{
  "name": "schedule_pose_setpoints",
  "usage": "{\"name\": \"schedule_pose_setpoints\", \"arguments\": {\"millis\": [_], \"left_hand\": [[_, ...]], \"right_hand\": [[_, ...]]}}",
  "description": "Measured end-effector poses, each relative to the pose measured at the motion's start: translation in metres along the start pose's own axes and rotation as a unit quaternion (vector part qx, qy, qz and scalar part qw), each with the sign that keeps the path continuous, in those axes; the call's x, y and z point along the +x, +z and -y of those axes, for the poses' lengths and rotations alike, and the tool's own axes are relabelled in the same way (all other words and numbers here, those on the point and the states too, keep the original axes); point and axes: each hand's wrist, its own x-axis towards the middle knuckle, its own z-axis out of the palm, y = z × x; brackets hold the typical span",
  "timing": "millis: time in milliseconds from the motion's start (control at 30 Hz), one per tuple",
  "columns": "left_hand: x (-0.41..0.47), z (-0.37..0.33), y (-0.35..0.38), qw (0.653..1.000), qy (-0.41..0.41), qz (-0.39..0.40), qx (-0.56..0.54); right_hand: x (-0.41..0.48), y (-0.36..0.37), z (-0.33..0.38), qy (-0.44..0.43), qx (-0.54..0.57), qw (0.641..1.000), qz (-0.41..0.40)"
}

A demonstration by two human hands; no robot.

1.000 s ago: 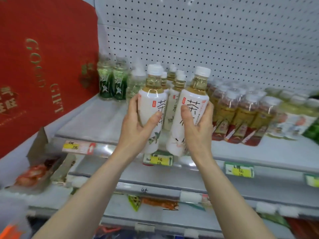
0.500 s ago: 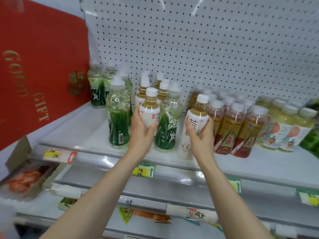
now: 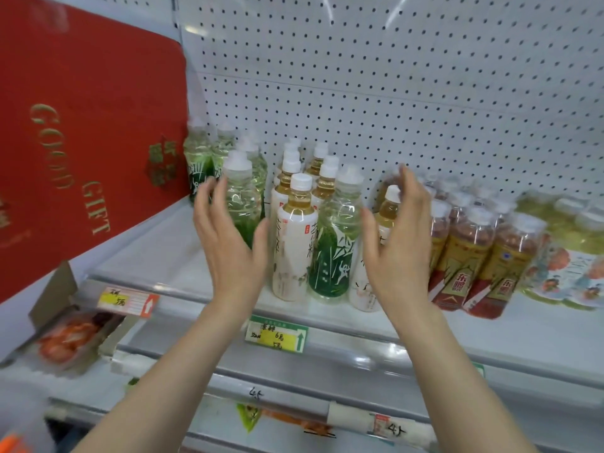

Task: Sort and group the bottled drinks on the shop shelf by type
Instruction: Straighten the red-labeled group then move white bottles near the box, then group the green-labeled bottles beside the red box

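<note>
Bottles crowd the shelf (image 3: 157, 256): a white-label tea bottle (image 3: 294, 250) and a second tea bottle (image 3: 387, 210), partly hidden by the right hand (image 3: 398, 246), flank a green bamboo bottle (image 3: 333, 253). The left hand (image 3: 228, 253) hovers before another green bottle (image 3: 242, 204). Both hands spread, gripping nothing. Amber bottles (image 3: 470, 263) right, red gift box (image 3: 81, 142) left

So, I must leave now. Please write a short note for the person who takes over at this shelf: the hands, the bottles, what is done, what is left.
Hands: left hand and right hand are both open and hold nothing, raised before the front row.
Bottles: green group at the left, white rows in the middle, red-label bottles at the right.
Done: these three groups mostly stand together.
Left: a stray green bottle stands between the white rows and a lone white bottle. Probably move it to the green group, then put the lone white bottle against the white rows.
</note>
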Motion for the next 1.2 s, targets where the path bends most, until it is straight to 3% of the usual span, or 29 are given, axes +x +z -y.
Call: {"name": "schedule_pose_setpoints", "arguments": {"millis": [133,233,333,433,667,800,900,1033,1200], "left_hand": [[0.033,0.013,-0.003,0.988,-0.103,0.113,0.000],[0.040,0.022,-0.004,0.982,-0.105,0.155,0.014],[0.043,0.032,-0.009,0.978,-0.099,0.185,0.000],[0.045,0.039,-0.015,0.970,-0.116,0.213,-0.034],[0.051,0.042,-0.042,0.971,-0.129,0.164,-0.121],[0.077,0.049,-0.075,0.981,-0.094,0.116,-0.124],[0.093,0.064,-0.096,0.984,-0.078,0.109,-0.115],[0.090,0.093,-0.116,0.983,-0.101,0.101,-0.113],[0.092,0.124,-0.133,0.978,-0.120,0.103,-0.135]], "right_hand": [[0.032,0.017,0.027,0.020,-0.050,0.991,0.120],[0.040,0.030,0.033,0.089,-0.057,0.979,0.173],[0.031,0.033,0.036,0.122,-0.034,0.979,0.157],[0.017,0.033,0.034,0.103,-0.005,0.990,0.097],[0.014,0.020,0.047,0.078,0.018,0.996,0.034],[0.034,0.001,0.085,0.049,0.034,0.998,0.005],[0.049,0.004,0.117,0.057,0.073,0.994,0.051],[0.057,0.062,0.151,0.120,0.187,0.966,0.135],[0.083,0.167,0.177,0.110,0.179,0.950,0.232]]}}
